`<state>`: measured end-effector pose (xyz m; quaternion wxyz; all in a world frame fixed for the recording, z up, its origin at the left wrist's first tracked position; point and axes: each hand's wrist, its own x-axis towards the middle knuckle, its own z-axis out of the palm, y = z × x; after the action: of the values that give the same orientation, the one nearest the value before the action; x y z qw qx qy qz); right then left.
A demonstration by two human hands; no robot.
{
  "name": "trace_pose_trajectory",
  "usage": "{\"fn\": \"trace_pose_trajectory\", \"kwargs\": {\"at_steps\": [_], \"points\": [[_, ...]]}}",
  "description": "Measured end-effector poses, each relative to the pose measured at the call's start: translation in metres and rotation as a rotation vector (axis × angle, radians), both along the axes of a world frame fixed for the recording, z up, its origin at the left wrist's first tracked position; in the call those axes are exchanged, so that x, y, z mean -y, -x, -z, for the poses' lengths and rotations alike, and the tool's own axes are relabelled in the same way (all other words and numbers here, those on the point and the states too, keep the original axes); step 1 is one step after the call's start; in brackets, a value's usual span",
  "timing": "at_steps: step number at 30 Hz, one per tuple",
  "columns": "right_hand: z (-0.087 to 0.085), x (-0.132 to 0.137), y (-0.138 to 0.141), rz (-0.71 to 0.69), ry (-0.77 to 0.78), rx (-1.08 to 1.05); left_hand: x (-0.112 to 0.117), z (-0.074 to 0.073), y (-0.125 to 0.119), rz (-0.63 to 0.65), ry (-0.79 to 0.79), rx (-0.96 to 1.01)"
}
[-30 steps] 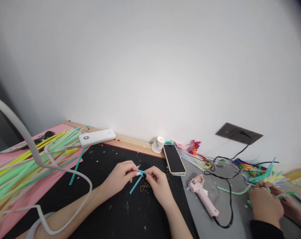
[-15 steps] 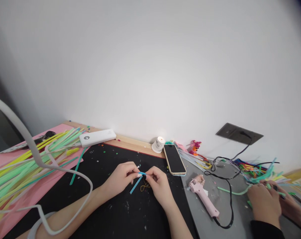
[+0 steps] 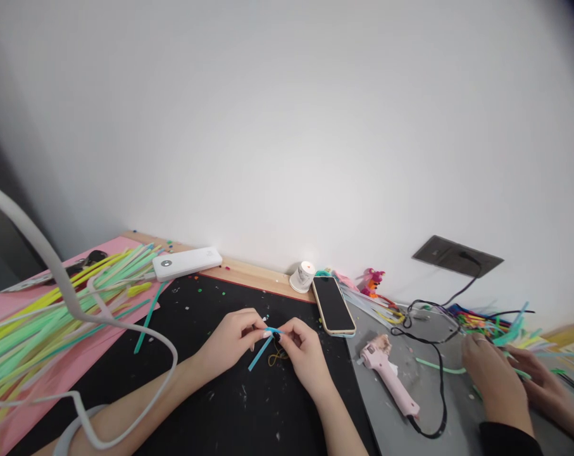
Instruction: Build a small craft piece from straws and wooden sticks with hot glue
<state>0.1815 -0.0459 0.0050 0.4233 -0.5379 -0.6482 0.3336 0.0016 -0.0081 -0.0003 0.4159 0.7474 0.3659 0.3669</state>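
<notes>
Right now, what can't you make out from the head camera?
All in the head view:
Blue pipe cleaner: gripped parts, hidden by the left hand and right hand.
Green pipe cleaner: right end, lost behind the co-worker's hands.
Pipe cleaner bundle: cut off by the left edge, partly covered by the white cable.
Paper cup: print too small to read.

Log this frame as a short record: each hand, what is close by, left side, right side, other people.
Left hand: pinches a blue strip
Right hand: pinches the same strip
Close by: thin yellowish loop; black mat underneath
Beyond the hands: white cup beside a phone
Left side: coloured strips on pink paper; white power bank
Right side: pink glue gun
Other person: two hands, far right, at green strips
</notes>
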Motion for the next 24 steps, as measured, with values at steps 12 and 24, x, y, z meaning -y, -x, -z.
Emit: {"fn": "trace_pose_trajectory", "kwargs": {"at_steps": [12,24], "points": [[-0.0025,0.0016,0.0007,0.016,0.003,0.014,-0.0004,0.0031,-0.0002,0.006,0.016,0.006],[-0.0025,0.0017,0.0001,-0.005,-0.019,0.037,0.0001,0.0007,-0.0005,0.012,-0.003,-0.005]]}}
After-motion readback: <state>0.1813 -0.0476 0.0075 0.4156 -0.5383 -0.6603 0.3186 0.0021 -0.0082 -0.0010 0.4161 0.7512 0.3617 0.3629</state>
